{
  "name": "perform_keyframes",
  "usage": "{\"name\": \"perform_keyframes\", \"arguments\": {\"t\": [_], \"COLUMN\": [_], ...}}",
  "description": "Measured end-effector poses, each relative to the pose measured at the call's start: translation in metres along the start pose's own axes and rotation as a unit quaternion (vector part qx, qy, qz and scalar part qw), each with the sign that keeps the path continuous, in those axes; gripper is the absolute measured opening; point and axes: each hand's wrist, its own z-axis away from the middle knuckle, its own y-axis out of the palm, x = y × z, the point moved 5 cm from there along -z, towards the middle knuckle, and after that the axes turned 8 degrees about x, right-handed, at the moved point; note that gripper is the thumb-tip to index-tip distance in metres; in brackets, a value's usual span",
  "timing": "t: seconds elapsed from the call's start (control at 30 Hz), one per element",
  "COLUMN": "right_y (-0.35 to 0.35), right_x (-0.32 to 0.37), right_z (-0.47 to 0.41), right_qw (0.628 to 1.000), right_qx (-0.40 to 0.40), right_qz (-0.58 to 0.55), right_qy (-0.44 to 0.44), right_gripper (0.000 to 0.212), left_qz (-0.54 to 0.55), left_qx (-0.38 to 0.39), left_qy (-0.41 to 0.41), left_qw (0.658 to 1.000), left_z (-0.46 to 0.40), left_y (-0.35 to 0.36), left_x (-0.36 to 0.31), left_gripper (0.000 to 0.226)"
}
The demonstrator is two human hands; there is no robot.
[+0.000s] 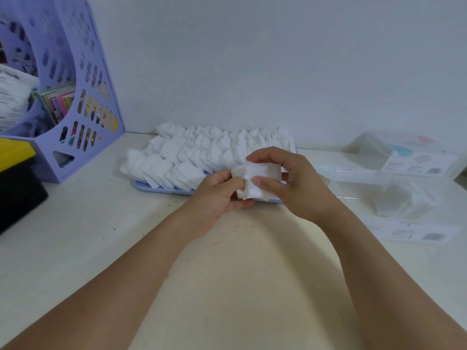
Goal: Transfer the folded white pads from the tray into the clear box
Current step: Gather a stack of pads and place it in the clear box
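A pale blue tray [161,189] lies against the wall, piled with several rows of folded white pads [202,152]. Just in front of the tray's right end, both hands hold a small stack of white pads [262,179] above the table. My left hand [217,198] pinches the stack from its left and underside. My right hand [290,180] curls over the top and right side, thumb pressed on the front. The clear box [394,195] stands open to the right of my right hand, with some white pads inside it.
A lilac perforated file holder [83,104] with books stands at the back left. A black and yellow case [17,173] sits at the left edge. A second clear box with a printed label [414,155] is behind the open one, and a labelled lid [417,231] lies in front.
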Motion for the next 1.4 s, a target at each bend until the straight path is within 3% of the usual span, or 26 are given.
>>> {"name": "perform_keyframes", "arguments": {"t": [0.1, 0.47, 0.77, 1.03, 1.4], "right_y": [-0.003, -0.008, -0.008, -0.008, -0.007], "right_x": [-0.006, 0.004, -0.001, 0.007, 0.004], "right_z": [0.001, 0.001, 0.004, 0.003, 0.002], "right_qw": [0.999, 0.999, 0.998, 1.0, 0.999], "right_qx": [0.032, 0.005, 0.015, -0.003, -0.006], "right_qz": [0.028, 0.037, 0.047, 0.018, 0.017], "right_qy": [0.021, -0.003, 0.033, 0.004, 0.029], "right_gripper": [0.036, 0.022, 0.039, 0.02, 0.02], "left_qz": [0.017, -0.016, -0.026, -0.019, -0.061], "left_qx": [-0.023, -0.007, 0.001, -0.016, -0.001], "left_qy": [-0.008, 0.012, 0.019, 0.034, 0.035], "left_qw": [1.0, 1.0, 0.999, 0.999, 0.997], "left_z": [0.0, 0.0, 0.001, -0.002, 0.0], "left_y": [-0.002, -0.002, -0.002, -0.003, 0.0], "left_x": [-0.003, -0.003, -0.003, -0.003, -0.004], "left_gripper": [0.024, 0.019, 0.026, 0.022, 0.027]}}
